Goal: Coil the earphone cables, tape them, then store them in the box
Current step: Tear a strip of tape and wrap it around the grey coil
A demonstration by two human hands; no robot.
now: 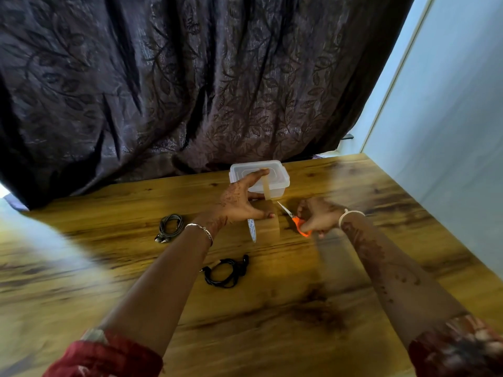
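Left hand (239,203) stretches translucent tape (266,187); right hand (319,216) holds orange scissors (298,223)

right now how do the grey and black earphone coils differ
The grey coil is a tight, narrow bundle lying farther back and left; the black coil is a looser, open ring, nearer the camera. Both lie untouched on the table, outside the box.

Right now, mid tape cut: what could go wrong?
1. The scissors point at the tape strip beside the thumb of the left hand: a nick is possible.
2. That hand alone stretches the strip off the tape roll; cut free, it may curl and stick to itself.
3. The black coil lies by the left forearm; a sweep could undo it.
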